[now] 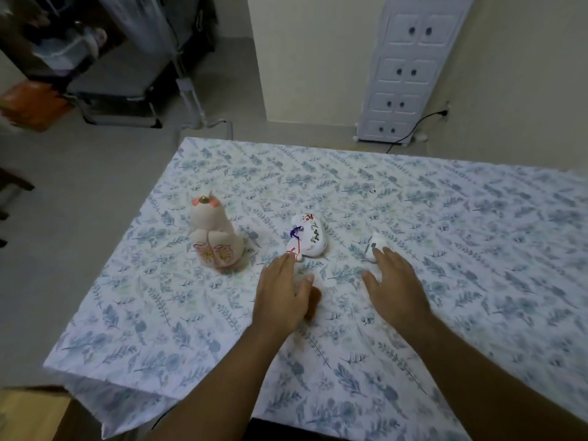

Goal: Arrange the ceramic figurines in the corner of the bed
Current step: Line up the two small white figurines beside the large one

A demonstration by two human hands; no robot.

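Note:
Three ceramic figurines rest on the floral bed sheet (445, 249). A tall cream figurine (213, 238) with pink flower painting stands upright at the left. A white figurine (309, 236) with painted flowers and a red and purple cord lies on its side in the middle. A small white figurine (374, 247) sits at the right. My left hand (283, 296) hovers with fingers apart, fingertips touching the middle figurine's cord; a brown object (313, 302) peeks out beneath the palm. My right hand (394, 286) is spread, fingertips at the small white figurine.
The bed's far left corner (191, 144) lies beyond the figurines, with grey floor to the left. A white cabinet (410, 68) leans against the wall behind the bed, with a black cable (420, 125) by it. Dark furniture (105, 58) stands at the far left.

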